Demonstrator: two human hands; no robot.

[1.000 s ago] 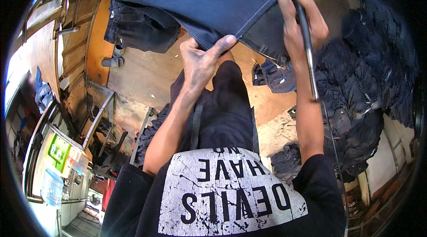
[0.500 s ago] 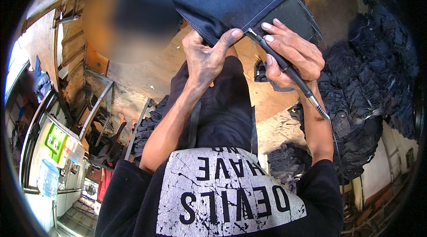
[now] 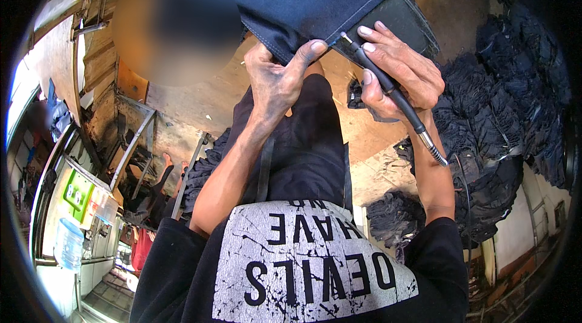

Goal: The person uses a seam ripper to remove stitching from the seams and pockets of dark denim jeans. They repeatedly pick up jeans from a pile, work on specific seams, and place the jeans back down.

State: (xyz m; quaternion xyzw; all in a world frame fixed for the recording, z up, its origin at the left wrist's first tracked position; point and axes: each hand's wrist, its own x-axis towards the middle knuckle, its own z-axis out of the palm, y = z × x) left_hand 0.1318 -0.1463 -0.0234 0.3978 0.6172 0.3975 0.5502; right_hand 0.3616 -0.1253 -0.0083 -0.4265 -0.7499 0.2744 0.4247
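Observation:
Dark blue denim cloth (image 3: 321, 1) with a stitched hem lies over a flat black board (image 3: 400, 20) at the top middle. My left hand (image 3: 276, 77) is closed on the cloth's near corner, thumb on top beside the hem. A slim black rotary tool handpiece (image 3: 388, 83) with a small pale tip is in my right hand (image 3: 406, 71), held like a pen. Its tip is close to the hem, just right of my left thumb; I cannot tell whether it touches. A springy metal sleeve ends the handpiece near my right forearm.
Heaps of dark garments (image 3: 479, 111) lie to the right, and a smaller dark pile (image 3: 394, 217) sits near my right elbow. Wooden boards (image 3: 370, 132) form the surface below. At left stand a metal frame (image 3: 133, 141) and a blue water bottle (image 3: 68, 244). Another person's foot (image 3: 168, 159) shows there.
The handpiece tip has shifted slightly up, away from the hem. My left hand and the cloth have moved a little to the left. A bluish patch now shows on the hem beside my thumb.

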